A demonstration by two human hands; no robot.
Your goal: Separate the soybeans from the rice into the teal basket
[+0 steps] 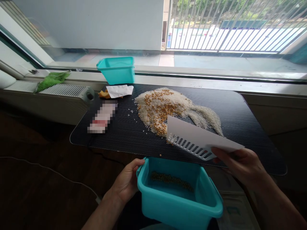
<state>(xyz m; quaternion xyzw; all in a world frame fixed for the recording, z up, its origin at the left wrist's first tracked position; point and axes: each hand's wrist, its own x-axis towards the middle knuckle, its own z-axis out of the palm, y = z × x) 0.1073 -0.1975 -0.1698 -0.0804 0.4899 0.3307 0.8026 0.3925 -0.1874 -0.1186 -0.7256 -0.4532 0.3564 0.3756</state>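
Observation:
My left hand (128, 182) grips the left rim of a turquoise plastic bin (179, 204), held just below the table's front edge. Inside the bin lies a band of small yellowish beans (171, 180), dim in the shade. In my right hand (242, 163) is a white plastic sheet (192, 131) with a row of slots along its lower edge. Its far left end reaches the near side of a heap of white rice (178, 99) mixed with golden beans (165, 110). A tail of rice (208, 116) runs to the right behind the sheet.
The black table (254, 137) stands against a window. A second turquoise bin (117, 70) is at its back left, near a white paper (120, 91) and a blurred packet (103, 116). A green cloth (52, 80) lies on the radiator (67, 90). A white cable (52, 172) crosses the floor.

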